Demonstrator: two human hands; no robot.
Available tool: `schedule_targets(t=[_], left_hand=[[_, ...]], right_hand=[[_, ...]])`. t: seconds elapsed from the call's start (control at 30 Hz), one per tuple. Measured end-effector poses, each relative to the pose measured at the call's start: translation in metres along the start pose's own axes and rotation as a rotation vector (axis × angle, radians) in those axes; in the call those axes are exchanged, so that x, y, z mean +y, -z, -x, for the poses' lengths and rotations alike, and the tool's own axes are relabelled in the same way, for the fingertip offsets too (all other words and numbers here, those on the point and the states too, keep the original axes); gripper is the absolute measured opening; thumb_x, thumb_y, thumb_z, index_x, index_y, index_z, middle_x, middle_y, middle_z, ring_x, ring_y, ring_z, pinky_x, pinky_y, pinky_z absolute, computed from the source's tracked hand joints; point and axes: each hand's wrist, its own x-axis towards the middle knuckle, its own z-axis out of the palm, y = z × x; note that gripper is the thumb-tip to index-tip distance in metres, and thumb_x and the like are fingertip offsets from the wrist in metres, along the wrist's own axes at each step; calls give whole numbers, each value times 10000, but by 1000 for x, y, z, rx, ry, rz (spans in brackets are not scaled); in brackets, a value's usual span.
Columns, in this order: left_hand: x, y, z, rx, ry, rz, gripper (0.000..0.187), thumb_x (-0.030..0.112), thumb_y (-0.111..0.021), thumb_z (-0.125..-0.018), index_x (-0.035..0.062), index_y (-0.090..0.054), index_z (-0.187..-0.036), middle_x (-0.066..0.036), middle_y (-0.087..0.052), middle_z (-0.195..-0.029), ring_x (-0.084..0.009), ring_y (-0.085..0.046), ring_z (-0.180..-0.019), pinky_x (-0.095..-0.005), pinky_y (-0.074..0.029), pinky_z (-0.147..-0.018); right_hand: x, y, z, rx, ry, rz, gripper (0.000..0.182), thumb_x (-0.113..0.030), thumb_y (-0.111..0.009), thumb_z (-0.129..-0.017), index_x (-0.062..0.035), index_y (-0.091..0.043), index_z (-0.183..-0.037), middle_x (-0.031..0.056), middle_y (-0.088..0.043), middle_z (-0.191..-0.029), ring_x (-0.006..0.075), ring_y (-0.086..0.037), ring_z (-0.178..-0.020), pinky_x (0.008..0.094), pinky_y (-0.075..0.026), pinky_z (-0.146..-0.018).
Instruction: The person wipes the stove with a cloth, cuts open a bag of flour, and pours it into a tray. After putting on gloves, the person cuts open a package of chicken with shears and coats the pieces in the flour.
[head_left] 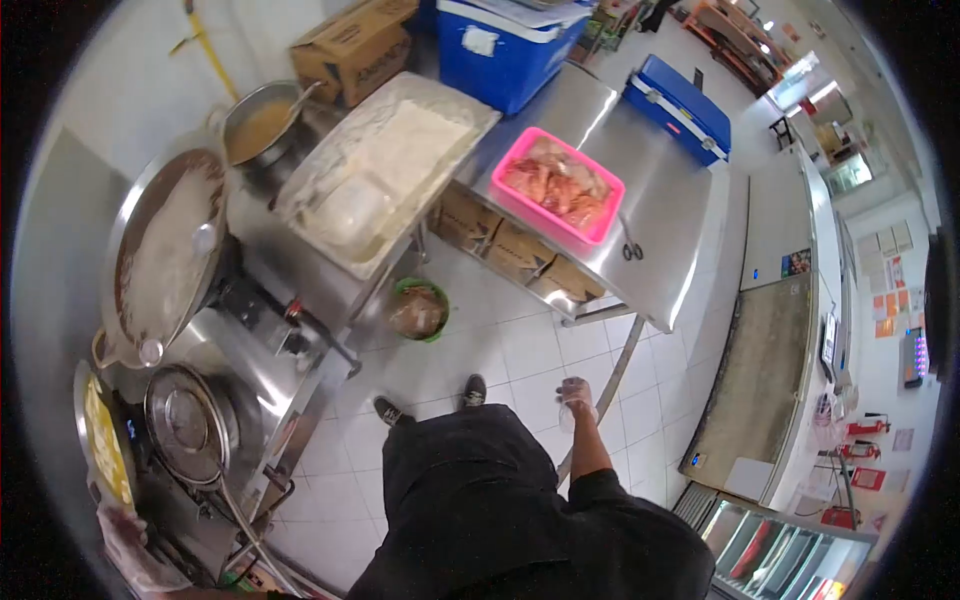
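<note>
In the head view, find the pan (81, 412) of yellow food (107, 440) at 8 o'clock, with the left hand (138, 553) beside its lower rim, grip impossible to tell. Near 4 o'clock, see the right hand (577, 393) hanging low, too blurred to judge. Best approach the rim gently, without tipping.

Your one view looks forward and steeply down from your head, close above your torso (460, 510), wide, round-edged and tilted.

Left grip (128, 545) unclear; wall notices (885, 327) too small to read.
</note>
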Motion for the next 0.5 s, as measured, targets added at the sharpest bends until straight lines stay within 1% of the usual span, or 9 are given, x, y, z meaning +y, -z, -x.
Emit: schedule_targets(t=[0.03, 0.1, 0.17, 0.23, 0.27, 0.3, 0.37, 0.43, 0.5], left_hand=[[9, -43, 20, 25, -152, 7, 418, 519, -532, -926, 115, -623, -980, 25, -545, -751, -88, -483, -654, -251, -363, -613], [42, -123, 49, -192, 27, 234, 390, 468, -560, -919, 93, -636, -996, 17, -586, -758, -89, -521, -675, -239, -388, -631], [64, -212, 76, -459, 131, 126, 326, 385, -552, -927, 76, -643, -979, -11, -605, -818, -124, -566, -738, -268, -443, -652], [113, -301, 140, -598, -77, -157, 245, 228, -573, -865, 59, -648, -1025, -68, -641, -975, -194, -610, -884, -316, -503, -741], [75, -338, 141, -928, -311, 312, 240, 221, -563, -899, 38, -640, -1033, -91, -659, -961, -198, -631, -896, -302, -506, -776], [115, -370, 168, -1014, 137, 161, 265, 250, -534, -943, 19, -631, -1029, -99, -671, -923, -178, -648, -871, -281, -506, -764], [88, -449, 167, -1319, -10, -110, 343, 317, -493, -976, 4, -623, -1029, -91, -676, -876, -157, -654, -826, -293, -508, -758], [107, -500, 179, -1498, -179, -213, 339, 334, -494, -968, 26, -621, -1028, -81, -684, -886, -161, -661, -822, -305, -506, -760], [119, -540, 187, -1504, -368, -243, 344, 338, -476, -978, 31, -618, -1038, -84, -677, -881, -175, -655, -859, -327, -512, -766]], right_hand=[[-32, 0, 3, 73, -97, 30, 129, -134, -573, -894, -32, -630, -838, 77, -640, -748, 167, -620, -600, 283, -482, -495], [-107, 6, 22, 149, -241, -62, 186, -159, -598, -876, -1, -616, -974, 110, -651, -807, 174, -631, -625, 287, -483, -500], [-138, 18, 15, 207, -166, -117, 238, -196, -580, -871, 18, -628, -961, 109, -656, -786, 167, -643, -636, 303, -501, -522], [-170, 27, -2, 263, -83, -172, 278, -236, -561, -883, 21, -637, -956, 98, -662, -783, 159, -643, -611, 296, -502, -528], [-190, 31, -14, 276, -70, -180, 276, -236, -563, -882, 17, -639, -961, 101, -667, -790, 163, -645, -609, 301, -502, -530], [-209, 36, -28, 293, -59, -188, 275, -237, -564, -881, 13, -640, -966, 105, -671, -796, 167, -647, -606, 305, -503, -532], [-240, 46, -64, 318, -4, -118, 282, -250, -570, -878, 3, -643, -977, 119, -680, -813, 184, -657, -629, 323, -508, -555], [-265, 56, -105, 320, 80, 44, 300, -277, -580, -875, -7, -647, -989, 140, -688, -835, 210, -674, -680, 351, -518, -596], [-292, 61, -147, 403, 240, 149, 322, -303, -585, -873, -17, -651, -1006, 159, -691, -855, 229, -681, -743, 372, -520, -650]])
